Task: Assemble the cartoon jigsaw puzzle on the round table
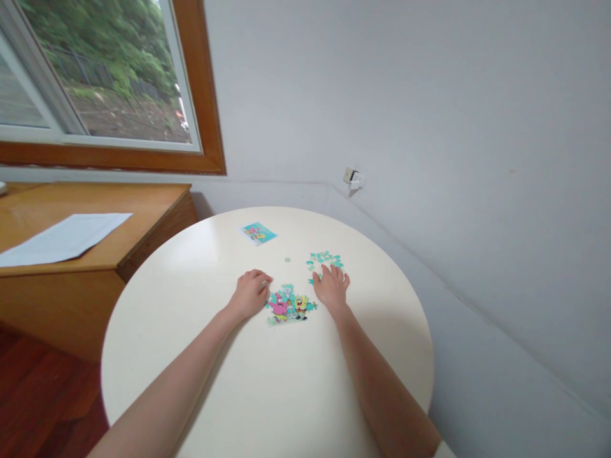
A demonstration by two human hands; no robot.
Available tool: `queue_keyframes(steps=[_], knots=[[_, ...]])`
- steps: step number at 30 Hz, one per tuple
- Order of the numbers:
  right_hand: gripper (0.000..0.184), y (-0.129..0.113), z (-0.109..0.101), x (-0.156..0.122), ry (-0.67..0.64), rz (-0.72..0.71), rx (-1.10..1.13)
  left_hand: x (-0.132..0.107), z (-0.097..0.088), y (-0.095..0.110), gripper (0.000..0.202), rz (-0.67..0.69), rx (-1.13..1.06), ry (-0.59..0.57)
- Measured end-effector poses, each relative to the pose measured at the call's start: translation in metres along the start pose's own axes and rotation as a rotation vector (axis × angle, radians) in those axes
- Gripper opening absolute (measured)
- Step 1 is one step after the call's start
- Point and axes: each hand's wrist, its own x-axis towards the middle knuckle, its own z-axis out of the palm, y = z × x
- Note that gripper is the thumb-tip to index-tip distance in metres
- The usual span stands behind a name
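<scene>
A partly assembled cartoon jigsaw [289, 305] lies in the middle of a round cream table [191, 356]. My left hand [251, 292] rests curled at the puzzle's left edge, fingers tucked under; whether it holds a piece is hidden. On the puzzle's right side my right hand [331, 285] lies flat with its fingers spread, the fingertips touching a cluster of loose teal pieces [324, 259]. A single loose piece [287, 259] sits a little beyond the puzzle.
A small picture card [258, 233] lies near the table's far edge. A wooden desk [71, 280] with a white sheet of paper [62, 236] stands to the left, under a window. A grey wall runs close along the right side.
</scene>
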Motion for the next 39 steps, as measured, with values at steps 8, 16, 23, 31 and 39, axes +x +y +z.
queue_keyframes(steps=[8, 16, 23, 31, 39], knots=[[0.048, -0.002, -0.002, -0.002, 0.026, 0.031, -0.023, 0.000, 0.001, 0.000, 0.033, 0.002, -0.001, 0.004], [0.047, -0.001, 0.000, -0.001, 0.017, 0.025, -0.010, 0.000, 0.002, -0.002, 0.032, 0.006, -0.015, 0.005], [0.041, 0.003, -0.004, 0.004, 0.064, 0.056, 0.094, 0.000, 0.005, -0.004, 0.032, 0.009, -0.040, 0.031], [0.038, 0.026, -0.013, 0.034, 0.034, 0.122, 0.046, 0.000, 0.003, -0.003, 0.032, 0.015, -0.056, 0.011], [0.030, 0.034, -0.008, 0.036, 0.057, 0.109, 0.101, 0.000, 0.002, 0.000, 0.032, -0.007, -0.049, 0.015]])
